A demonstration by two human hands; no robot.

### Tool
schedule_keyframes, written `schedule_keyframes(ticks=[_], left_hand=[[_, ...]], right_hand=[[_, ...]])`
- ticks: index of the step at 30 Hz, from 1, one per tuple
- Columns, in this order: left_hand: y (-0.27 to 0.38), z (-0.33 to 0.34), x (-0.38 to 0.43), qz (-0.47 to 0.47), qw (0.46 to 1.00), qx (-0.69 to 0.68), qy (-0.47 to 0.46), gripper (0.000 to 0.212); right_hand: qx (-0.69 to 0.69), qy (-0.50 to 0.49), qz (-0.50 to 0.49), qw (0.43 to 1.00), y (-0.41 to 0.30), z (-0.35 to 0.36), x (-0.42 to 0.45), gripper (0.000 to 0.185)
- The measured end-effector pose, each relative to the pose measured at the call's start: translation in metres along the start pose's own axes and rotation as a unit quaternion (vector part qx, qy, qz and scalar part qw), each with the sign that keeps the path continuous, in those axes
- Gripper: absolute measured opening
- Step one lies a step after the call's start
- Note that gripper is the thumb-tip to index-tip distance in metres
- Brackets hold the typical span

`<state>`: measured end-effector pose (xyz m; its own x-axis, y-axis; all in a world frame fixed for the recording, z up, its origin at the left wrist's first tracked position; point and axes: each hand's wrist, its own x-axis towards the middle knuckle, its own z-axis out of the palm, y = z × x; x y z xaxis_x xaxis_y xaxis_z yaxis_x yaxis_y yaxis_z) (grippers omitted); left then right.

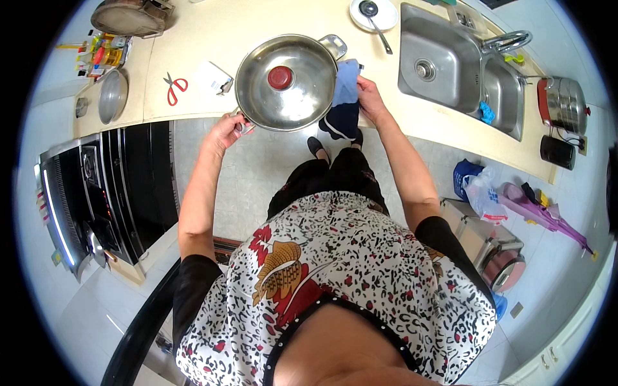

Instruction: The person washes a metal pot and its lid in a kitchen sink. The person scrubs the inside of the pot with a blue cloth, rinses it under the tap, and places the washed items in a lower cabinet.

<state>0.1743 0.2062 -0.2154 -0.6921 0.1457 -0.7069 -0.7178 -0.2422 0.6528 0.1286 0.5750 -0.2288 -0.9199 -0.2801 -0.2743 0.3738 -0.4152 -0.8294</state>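
Observation:
A wide stainless steel pan (309, 103) is at the front edge of the counter, with a loop handle on either side. At its middle sits a round red knob (280, 77), apparently a lid's; whether the lid rests on or inside the pan I cannot tell. My left hand (228, 130) grips the near-left handle (245, 128). In my right hand (371, 99) is a light blue and navy cloth (345, 89), held against the pan's right rim, its dark end hanging past the counter edge. The far-right handle (335, 46) is free of any hand.
Red-handled scissors (173, 91) and a small white box (214, 78) lie left of the pan. Behind on the right, a ladle (379, 31) rests in a white bowl (357, 19). The double steel sink (439, 94) is rightward; the stove (113, 193) is at left.

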Motion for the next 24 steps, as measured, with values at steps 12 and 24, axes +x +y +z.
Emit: schedule_keyframes(ticks=[12,24], left_hand=[[0.000,0.011,-0.005,0.015,0.998,0.059,0.013,0.010],[-0.012,0.026,-0.014,0.062,0.995,-0.063,0.051,0.015]], right_hand=[[-0.084,0.006,-0.092,0.992,-0.020,0.015,0.094,0.025],[0.063,0.127,0.092,0.986,-0.006,0.008,0.081,0.042]])
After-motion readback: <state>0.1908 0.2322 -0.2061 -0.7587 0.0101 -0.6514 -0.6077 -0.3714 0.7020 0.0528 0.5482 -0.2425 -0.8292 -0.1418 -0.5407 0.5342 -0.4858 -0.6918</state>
